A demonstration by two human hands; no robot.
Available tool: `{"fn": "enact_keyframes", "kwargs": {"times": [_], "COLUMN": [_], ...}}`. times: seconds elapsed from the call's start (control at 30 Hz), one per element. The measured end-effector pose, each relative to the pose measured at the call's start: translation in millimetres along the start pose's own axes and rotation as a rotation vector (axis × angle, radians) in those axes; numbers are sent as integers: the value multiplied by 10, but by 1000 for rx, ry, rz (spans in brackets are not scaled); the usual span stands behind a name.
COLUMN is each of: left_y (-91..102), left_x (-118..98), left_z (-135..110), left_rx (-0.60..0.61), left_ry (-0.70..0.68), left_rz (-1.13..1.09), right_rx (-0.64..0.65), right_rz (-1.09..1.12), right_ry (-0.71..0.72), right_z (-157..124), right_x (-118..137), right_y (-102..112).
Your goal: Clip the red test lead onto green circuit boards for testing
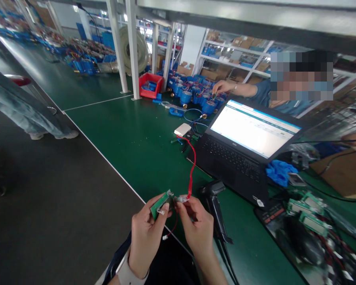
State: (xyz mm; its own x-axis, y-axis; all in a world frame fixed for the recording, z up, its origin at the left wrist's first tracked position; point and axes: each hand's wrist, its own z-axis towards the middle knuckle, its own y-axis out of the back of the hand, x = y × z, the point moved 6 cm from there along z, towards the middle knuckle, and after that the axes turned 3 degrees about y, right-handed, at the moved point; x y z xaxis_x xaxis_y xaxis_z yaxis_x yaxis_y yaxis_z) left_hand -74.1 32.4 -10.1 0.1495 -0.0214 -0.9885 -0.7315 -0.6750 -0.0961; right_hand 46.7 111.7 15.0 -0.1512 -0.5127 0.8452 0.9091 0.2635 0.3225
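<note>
A: Floor (62, 206)?
B: Dark grey, left of the hands (146, 231).
A: Furniture?
B: Pale-edged green bench (106, 126), beyond and right of them. 2 front white posts (133, 51) on it, beyond hands. Red-seated stool (18, 80), far left. White racks (259, 61) farther beyond. Pale beam (255, 19) overhead.
A: Light?
B: Glare (26, 51) on bench, far left beyond hands.

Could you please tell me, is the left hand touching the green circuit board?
Touching. The head view shows it plainly: the left hand grips the green circuit board, with the thumb lying over its face.
</note>
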Motion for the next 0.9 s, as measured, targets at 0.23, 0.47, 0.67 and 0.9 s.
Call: {"fn": "enact_keyframes", "kwargs": {"times": [0.23,0.47,0.67,0.9], "left_y": [-7,-11,4,62], "left_x": [41,62,41,-12], "left_z": [26,7,-8,-20], "left_rx": [6,4,9,-28], "left_ry": [-5,20,14,-37], "left_rz": [-42,-53,-29,44], "right_rx": [5,7,-3,25], "right_rz": [2,26,37,92], "right_ry": [-4,-8,5,-44], "right_z": [2,-28,-30,-47], "right_x": [-36,-53,-14,-35], "right_y": [-20,-20,-13,-60]}}
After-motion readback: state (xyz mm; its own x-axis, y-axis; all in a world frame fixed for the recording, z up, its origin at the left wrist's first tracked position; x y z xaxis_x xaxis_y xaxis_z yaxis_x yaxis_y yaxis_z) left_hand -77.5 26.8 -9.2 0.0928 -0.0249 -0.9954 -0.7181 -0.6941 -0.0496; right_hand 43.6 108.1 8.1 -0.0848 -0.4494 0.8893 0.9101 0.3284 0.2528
